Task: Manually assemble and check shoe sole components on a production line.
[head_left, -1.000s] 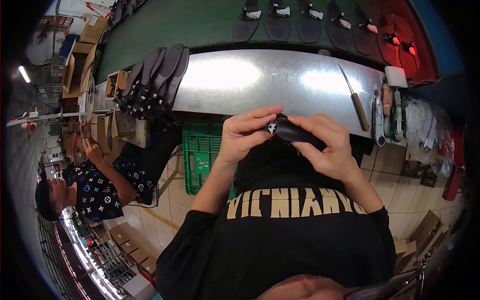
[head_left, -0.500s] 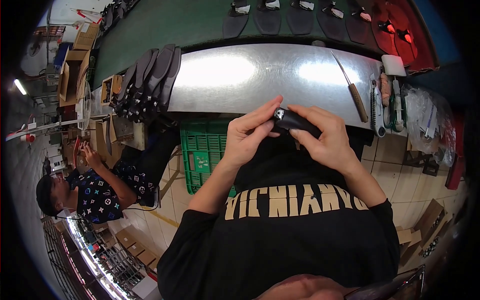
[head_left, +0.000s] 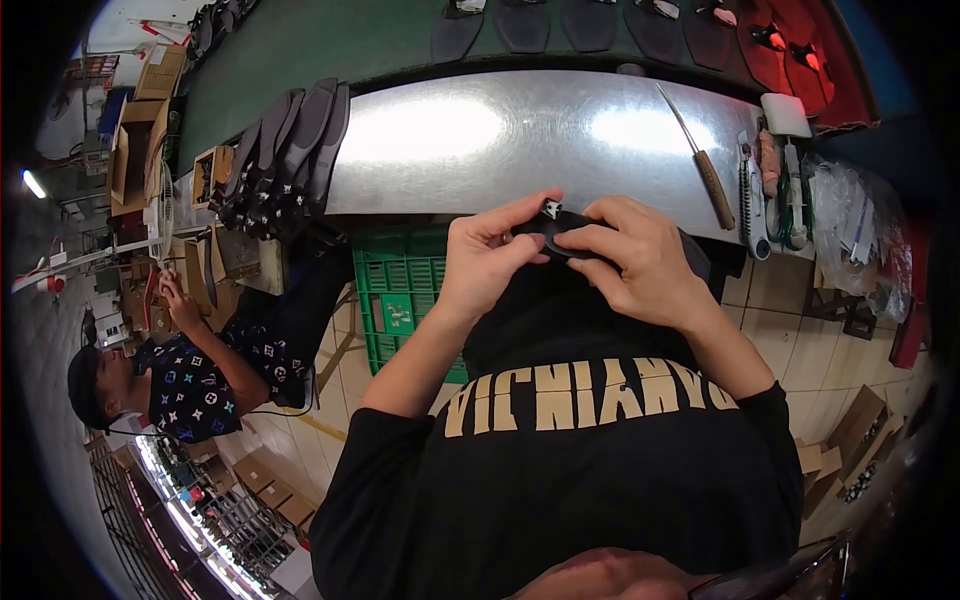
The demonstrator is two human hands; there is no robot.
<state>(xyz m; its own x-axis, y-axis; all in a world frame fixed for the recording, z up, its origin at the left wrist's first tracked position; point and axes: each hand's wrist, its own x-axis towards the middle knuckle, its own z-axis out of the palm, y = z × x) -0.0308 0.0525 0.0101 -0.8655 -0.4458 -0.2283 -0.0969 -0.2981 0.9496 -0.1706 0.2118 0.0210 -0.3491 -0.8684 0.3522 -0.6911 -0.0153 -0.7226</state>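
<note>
In front of my chest, just off the near edge of the metal-topped bench, I hold a black sandal [head_left: 694, 256] in both hands. A small shiny silver ornament [head_left: 551, 209] shows on it between my fingers. My left hand [head_left: 484, 256] is closed on the end with the ornament, thumb and fingers pinching from the left. Bent over the sandal from the right, my right hand [head_left: 640, 262] presses its fingertips close to my left thumb. Its sole reaches out behind the right hand, dark against my black shirt. The fingers hide most of the strap.
An awl [head_left: 708, 178] lies on the steel bench top [head_left: 545, 150], beside a utility knife [head_left: 752, 205] and scissors [head_left: 793, 210]. Black sandals [head_left: 290, 150] are piled at left; more line the green table [head_left: 350, 40]. A green crate [head_left: 400, 300] stands below. A co-worker [head_left: 190, 375] sits left.
The sandal has turned, so its sole now shows beyond my right hand. My right fingers have shifted left over it, nearer my left thumb. The view has shifted slightly.
</note>
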